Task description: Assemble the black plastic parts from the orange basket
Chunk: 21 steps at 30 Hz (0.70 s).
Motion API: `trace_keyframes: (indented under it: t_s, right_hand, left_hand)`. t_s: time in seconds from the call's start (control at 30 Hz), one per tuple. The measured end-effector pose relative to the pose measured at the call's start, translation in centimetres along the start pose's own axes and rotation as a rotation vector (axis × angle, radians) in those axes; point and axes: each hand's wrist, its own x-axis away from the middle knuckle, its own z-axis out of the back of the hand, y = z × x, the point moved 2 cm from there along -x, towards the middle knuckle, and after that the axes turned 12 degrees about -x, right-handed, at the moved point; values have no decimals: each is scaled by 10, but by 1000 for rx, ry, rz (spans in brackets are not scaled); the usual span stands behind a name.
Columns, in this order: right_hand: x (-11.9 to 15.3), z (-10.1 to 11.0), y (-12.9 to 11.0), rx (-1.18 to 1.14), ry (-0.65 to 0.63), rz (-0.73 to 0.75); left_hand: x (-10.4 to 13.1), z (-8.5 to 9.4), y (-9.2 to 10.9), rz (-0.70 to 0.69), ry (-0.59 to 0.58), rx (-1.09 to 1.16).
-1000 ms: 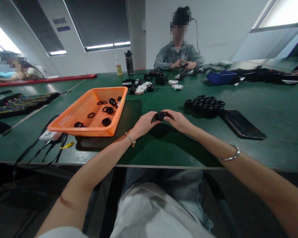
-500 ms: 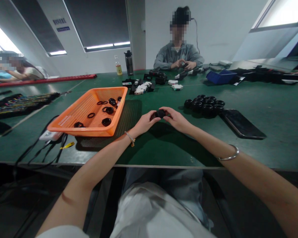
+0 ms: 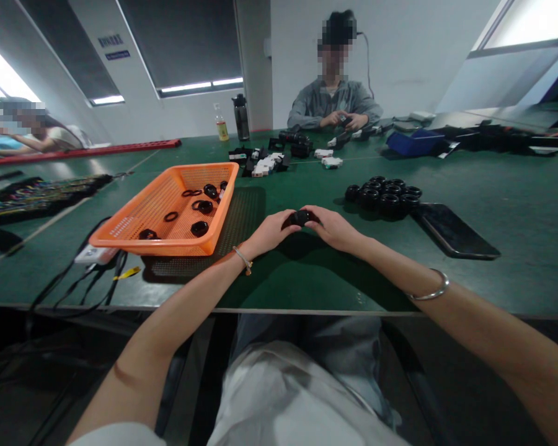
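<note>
Between my two hands is a small black round fitting (image 3: pixel 301 217), raised a little above the green table. My left hand (image 3: pixel 273 230) grips its left side with thumb and fingers. From the right, my right hand (image 3: pixel 331 228) pinches the same piece; the fingers partly cover it, so its exact kind does not show. To the left stands an orange basket (image 3: pixel 165 243) with several black rings and nuts inside, among them a black nut (image 3: pixel 199 228). Right of my hands, a group of black round fittings (image 3: pixel 384 197) sits packed together on the table.
A dark phone (image 3: pixel 456 230) lies beside the grouped fittings. White and black connectors (image 3: pixel 267 164) are farther back. Cables (image 3: pixel 81 282) hang over the front edge at left. A bottle (image 3: pixel 221 124) and a black flask (image 3: pixel 242 118) stand behind. A person (image 3: pixel 335 102) sits opposite, handling something.
The fingers of my right hand have shifted slightly down and curled more around the black fitting. Both hands still hold it in nearly the same place.
</note>
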Motion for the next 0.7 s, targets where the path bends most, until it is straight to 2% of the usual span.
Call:
trace_keyframes:
  t_s: [0.17, 0.33, 0.43, 0.53, 0.7]
  right_hand:
    - [-1, -1, -7, -157, 13, -139]
    - [-2, -4, -6, -291, 4, -233]
    - [-2, -4, -2, -295, 9, -191]
    - [-2, -3, 1, -265, 15, -90]
    - [-2, -1, 1, -140, -11, 33]
  left_hand:
    - [1, 0, -2, -89, 99, -157]
    - [0, 0, -1, -38, 99, -132]
    - [-2, -1, -1, 57, 60, 15]
    - [-4, -2, -1, 139, -36, 142]
    - [-3, -2, 0, 152, -152, 130]
